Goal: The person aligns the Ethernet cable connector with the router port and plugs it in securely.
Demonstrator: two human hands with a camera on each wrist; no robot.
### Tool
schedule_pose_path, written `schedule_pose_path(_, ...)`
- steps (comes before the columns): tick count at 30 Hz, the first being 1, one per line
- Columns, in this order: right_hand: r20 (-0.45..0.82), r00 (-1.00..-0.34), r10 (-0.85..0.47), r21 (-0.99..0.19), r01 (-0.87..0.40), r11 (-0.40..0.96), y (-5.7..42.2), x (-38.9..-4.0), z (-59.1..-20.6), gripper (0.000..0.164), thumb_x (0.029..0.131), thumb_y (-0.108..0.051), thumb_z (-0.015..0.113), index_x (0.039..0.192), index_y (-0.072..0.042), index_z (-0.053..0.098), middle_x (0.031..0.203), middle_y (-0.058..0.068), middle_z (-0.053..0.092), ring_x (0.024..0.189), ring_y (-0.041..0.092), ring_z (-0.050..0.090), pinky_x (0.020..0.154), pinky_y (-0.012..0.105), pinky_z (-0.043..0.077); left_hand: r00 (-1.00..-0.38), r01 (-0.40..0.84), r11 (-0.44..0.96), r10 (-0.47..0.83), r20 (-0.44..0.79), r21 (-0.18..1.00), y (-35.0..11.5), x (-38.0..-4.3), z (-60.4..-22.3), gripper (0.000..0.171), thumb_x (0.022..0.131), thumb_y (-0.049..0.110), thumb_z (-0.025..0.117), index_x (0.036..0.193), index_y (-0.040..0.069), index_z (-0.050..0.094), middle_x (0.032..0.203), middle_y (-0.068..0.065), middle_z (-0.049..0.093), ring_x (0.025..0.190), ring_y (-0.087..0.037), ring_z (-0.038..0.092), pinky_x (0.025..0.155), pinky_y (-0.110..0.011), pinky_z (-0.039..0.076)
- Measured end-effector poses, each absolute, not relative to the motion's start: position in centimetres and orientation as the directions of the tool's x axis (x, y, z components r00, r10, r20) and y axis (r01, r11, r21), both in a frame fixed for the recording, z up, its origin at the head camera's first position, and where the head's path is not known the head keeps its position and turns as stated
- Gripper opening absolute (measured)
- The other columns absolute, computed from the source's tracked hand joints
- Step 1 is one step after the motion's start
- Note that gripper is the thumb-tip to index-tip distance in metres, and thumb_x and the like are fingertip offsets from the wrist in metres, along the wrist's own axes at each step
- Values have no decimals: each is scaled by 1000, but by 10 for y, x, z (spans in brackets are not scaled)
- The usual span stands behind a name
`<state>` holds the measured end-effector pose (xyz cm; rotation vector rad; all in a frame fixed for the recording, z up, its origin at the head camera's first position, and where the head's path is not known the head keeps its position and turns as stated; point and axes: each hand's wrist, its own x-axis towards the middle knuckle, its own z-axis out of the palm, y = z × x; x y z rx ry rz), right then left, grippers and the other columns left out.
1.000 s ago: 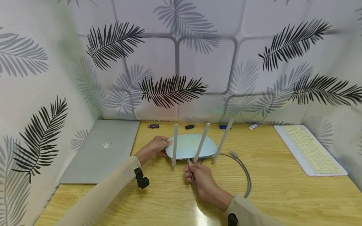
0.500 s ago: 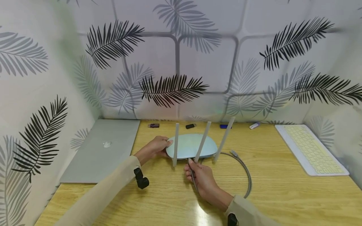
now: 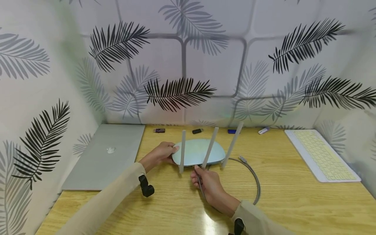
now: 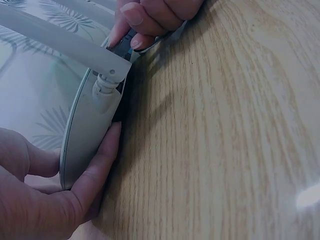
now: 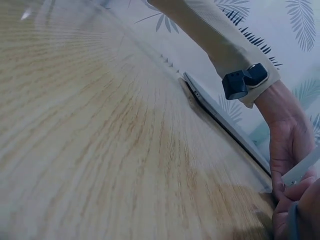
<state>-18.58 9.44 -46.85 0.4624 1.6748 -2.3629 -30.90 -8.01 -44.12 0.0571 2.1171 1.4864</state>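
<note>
A pale blue-white Wi-Fi router (image 3: 202, 150) with three visible grey antennas (image 3: 209, 147) lies mid-table, its port side toward me. My left hand (image 3: 161, 152) grips its left end, thumb on top and fingers beneath, as the left wrist view of the router's edge (image 4: 90, 120) shows. At the port side, my right hand (image 3: 211, 186) pinches the dark plug (image 4: 122, 45) of a grey network cable (image 3: 254, 176). Fingers hide how far the plug sits in the port. The cable curls behind the right hand, and its other plug (image 3: 242, 159) lies loose on the table.
A closed silver laptop (image 3: 108, 163) lies at left and a white keyboard (image 3: 326, 156) at right. Along the back sit several USB sticks, among them a black one (image 3: 197, 131) and a white one (image 3: 263, 131). A leaf-patterned curtain (image 3: 199, 65) stands behind the table.
My right thumb and fingertips have crept slightly closer to the router's port side, covering more of the plug. The antennas have wobbled a little. My left hand keeps its hold.
</note>
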Motion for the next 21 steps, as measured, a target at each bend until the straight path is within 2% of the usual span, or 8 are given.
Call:
schedule_pose_path(7, -384, -921, -60, -845, 377, -380, 99, -187, -466, 23, 106, -16, 43, 104, 6, 51, 74, -2, 48, 59, 2, 36, 49, 14, 31, -853, -254, 398, 337, -398, 882, -77, -308, -443, 36, 106, 19, 45, 133, -3, 55, 123, -25, 60, 102, -31, 67, 82, -39, 60)
schedule_pose_path(14, -344, -926, -153, -861, 377, -343, 107, -183, -463, 21, 106, -10, 38, 114, 8, 45, 87, 1, 53, 73, 6, 43, 62, 17, 38, -852, -269, 380, 335, -403, 885, -75, -306, -445, 37, 105, 18, 45, 134, -4, 54, 123, -27, 61, 104, -33, 67, 82, -40, 60)
schedule_pose_path(21, -386, -908, -161, -860, 417, -293, 110, -182, -465, 26, 105, -15, 45, 114, 8, 52, 84, -2, 58, 68, 5, 51, 60, 15, 41, -853, -233, 377, 363, -374, 896, -79, -305, -446, 36, 106, 17, 44, 133, -5, 55, 125, -27, 59, 105, -32, 66, 83, -41, 59)
